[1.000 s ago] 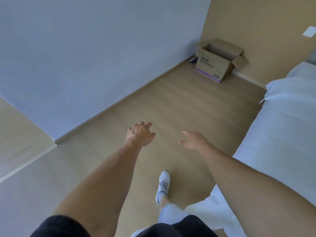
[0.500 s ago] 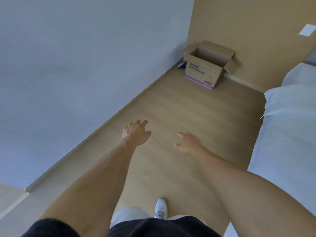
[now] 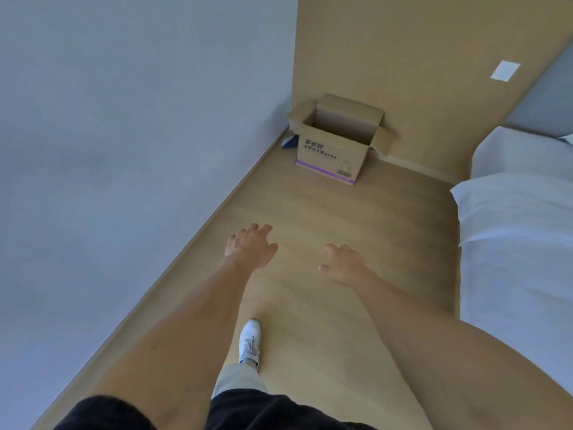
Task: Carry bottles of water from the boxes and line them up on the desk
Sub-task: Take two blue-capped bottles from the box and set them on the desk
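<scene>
An open cardboard box (image 3: pixel 328 158) with dark print and a purple stripe stands on the wooden floor in the far corner, its flaps up. Its inside is hidden from here, and no bottle shows. My left hand (image 3: pixel 251 246) and my right hand (image 3: pixel 344 265) are stretched out in front of me over the floor, both empty with relaxed fingers, well short of the box.
A grey-white wall (image 3: pixel 124 150) runs along the left, a tan wall (image 3: pixel 387 57) stands behind the box. A bed with white sheets (image 3: pixel 514 243) fills the right side. My white shoe (image 3: pixel 249 339) is on the floor (image 3: pixel 356 218) between wall and bed.
The box has come closer and more to the middle of the view as I walk toward it. My foot has stepped forward. Both hands stay empty.
</scene>
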A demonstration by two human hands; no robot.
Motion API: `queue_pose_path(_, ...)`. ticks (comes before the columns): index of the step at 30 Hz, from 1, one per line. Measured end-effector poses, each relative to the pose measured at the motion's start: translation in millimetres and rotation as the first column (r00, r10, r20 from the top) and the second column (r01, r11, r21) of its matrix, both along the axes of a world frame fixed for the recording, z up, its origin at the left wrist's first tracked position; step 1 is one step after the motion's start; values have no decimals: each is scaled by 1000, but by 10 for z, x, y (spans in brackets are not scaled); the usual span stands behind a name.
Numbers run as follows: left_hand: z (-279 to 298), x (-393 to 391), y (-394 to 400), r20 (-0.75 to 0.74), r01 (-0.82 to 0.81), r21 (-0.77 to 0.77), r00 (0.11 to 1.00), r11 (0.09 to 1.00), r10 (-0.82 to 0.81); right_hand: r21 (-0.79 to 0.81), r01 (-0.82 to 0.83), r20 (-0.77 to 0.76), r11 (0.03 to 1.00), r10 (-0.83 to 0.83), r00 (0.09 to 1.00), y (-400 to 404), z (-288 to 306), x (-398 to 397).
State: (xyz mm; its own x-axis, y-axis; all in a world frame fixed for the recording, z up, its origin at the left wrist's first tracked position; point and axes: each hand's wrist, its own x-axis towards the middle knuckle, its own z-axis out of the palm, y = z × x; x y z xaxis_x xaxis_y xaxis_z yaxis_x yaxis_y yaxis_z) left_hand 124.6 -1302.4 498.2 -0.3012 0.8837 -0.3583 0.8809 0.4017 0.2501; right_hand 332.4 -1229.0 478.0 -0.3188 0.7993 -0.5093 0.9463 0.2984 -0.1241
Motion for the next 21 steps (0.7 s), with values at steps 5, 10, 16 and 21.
queue_pose_path(5, -13, -564, 1143, 10, 115, -9, 993, 993, -115, -2, 112, 34, 994, -112, 993, 889, 59, -473)
queue_pose_path(10, 65, -928, 2163, 16, 211, -20, 977, 977, -211, -9, 196, 6, 981, -196, 981, 1658, 229, -790)
queue_pose_path(16, -10, -1091, 3176, 1, 316, -20, 949, 949, -316, -19, 277, -3, 961, -277, 961, 2512, 249, -1011)
queue_pose_path(21, -161, -1296, 4098, -7, 346, -16, 938, 938, -346, -30, 299, -25, 954, -300, 954, 3426, 77, -1197)
